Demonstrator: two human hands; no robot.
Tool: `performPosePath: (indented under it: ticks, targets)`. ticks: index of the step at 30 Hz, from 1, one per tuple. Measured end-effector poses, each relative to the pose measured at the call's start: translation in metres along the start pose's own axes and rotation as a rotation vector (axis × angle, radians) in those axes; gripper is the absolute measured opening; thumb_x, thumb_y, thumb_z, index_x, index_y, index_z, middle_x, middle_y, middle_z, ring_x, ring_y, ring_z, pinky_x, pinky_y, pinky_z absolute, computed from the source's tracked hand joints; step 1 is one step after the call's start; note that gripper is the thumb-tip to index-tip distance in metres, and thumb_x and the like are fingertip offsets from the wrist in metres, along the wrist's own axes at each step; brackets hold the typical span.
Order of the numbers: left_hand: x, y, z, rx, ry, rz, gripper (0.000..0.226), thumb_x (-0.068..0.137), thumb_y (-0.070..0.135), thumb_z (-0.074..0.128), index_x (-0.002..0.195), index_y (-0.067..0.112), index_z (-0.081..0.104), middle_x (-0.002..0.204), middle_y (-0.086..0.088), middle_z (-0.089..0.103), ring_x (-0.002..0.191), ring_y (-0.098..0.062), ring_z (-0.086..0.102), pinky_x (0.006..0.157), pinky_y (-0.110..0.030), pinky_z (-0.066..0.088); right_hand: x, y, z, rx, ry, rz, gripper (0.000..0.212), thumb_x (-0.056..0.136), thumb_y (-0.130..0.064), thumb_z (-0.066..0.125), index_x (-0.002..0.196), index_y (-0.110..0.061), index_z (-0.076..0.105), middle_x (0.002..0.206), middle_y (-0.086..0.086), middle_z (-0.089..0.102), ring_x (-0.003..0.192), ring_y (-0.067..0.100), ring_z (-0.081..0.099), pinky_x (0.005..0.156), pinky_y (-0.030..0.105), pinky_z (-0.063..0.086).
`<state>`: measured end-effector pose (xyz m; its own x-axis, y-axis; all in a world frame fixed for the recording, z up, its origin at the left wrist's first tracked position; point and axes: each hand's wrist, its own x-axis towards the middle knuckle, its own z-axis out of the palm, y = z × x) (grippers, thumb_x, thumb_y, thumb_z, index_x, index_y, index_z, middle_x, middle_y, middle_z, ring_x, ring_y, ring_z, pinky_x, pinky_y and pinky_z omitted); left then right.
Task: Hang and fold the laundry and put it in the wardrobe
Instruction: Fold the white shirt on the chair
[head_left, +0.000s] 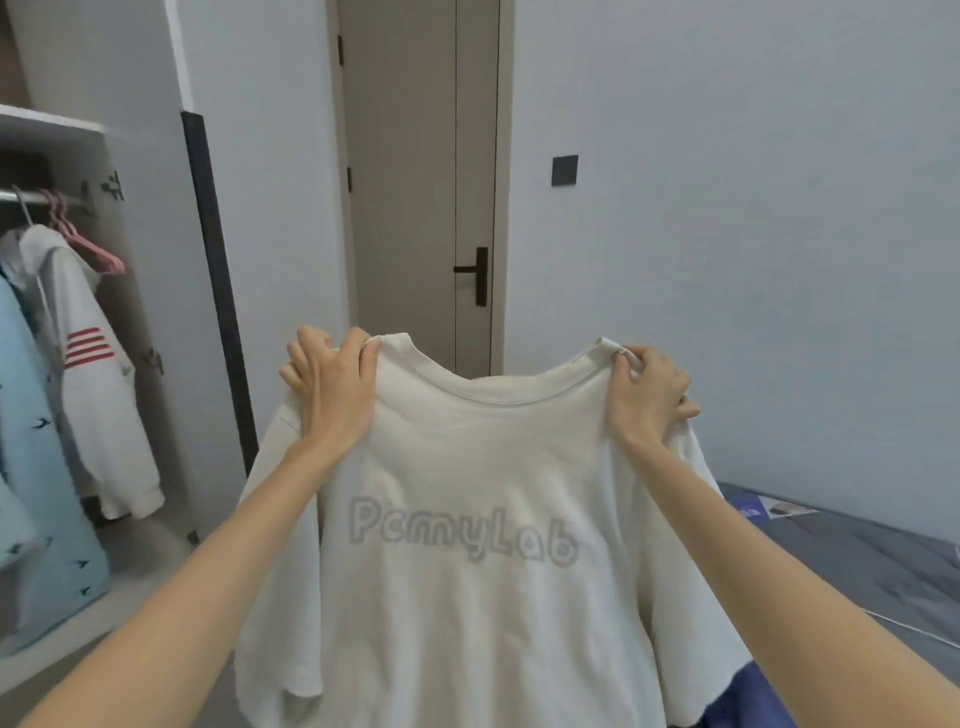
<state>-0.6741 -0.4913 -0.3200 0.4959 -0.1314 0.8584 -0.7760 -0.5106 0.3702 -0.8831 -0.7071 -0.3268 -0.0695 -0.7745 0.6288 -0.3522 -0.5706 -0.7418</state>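
Soft, even, cool-toned light fills the room and casts only faint shading. Below the fingers (306, 353) the T-shirt (467, 597) shows gentle grey folds, and its lettering looks slightly soft. Left of the fingers the wardrobe (52, 122) interior is dimmer. Wide-angle distortion tilts the wardrobe's dark edge and the door (405, 182) frame beyond the fingers, and enlarges the forearms (182, 597) toward the lower corners. Fine detail is smeared throughout.

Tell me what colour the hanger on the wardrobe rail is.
Pink, as the head view shows: the hanger hooks on the rail.
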Motion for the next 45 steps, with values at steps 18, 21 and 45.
performPosePath:
  ticks: [18, 21, 45]
  targets:
    - [-0.118, -0.096, 0.310, 0.098, -0.478, -0.292, 0.026, 0.096, 0.032, 0.046, 0.084, 0.016, 0.064, 0.102, -0.014, 0.038, 0.098, -0.029, 0.034, 0.085, -0.039, 0.024, -0.028, 0.241, 0.220, -0.273, -0.254, 0.194, 0.021, 0.096, -0.028, 0.045, 0.099, -0.030, 0.065, 0.093, -0.014, 0.049, 0.095, 0.011, 0.031, 0.082, 0.035, 0.015]
    - [-0.137, -0.112, 0.356, 0.113, -0.507, -0.328, 0.026, 0.095, 0.032, 0.046, 0.084, 0.017, 0.064, 0.101, -0.013, 0.037, 0.100, -0.029, 0.034, 0.084, -0.038, 0.023, -0.032, 0.280, 0.257, -0.291, -0.272, 0.225, 0.023, 0.096, -0.028, 0.044, 0.100, -0.032, 0.066, 0.093, -0.015, 0.048, 0.095, 0.009, 0.028, 0.078, 0.031, 0.011]
    - [-0.232, -0.163, 0.422, 0.100, -0.943, -0.235, 0.045, 0.099, 0.033, 0.038, 0.144, 0.026, 0.034, 0.149, -0.018, 0.011, 0.135, -0.036, 0.012, 0.113, -0.047, 0.008, -0.098, 0.385, 0.316, -0.403, -0.671, 0.193, 0.036, 0.090, -0.018, 0.060, 0.125, -0.020, 0.052, 0.131, 0.006, 0.048, 0.123, 0.027, 0.031, 0.105, 0.037, 0.028]
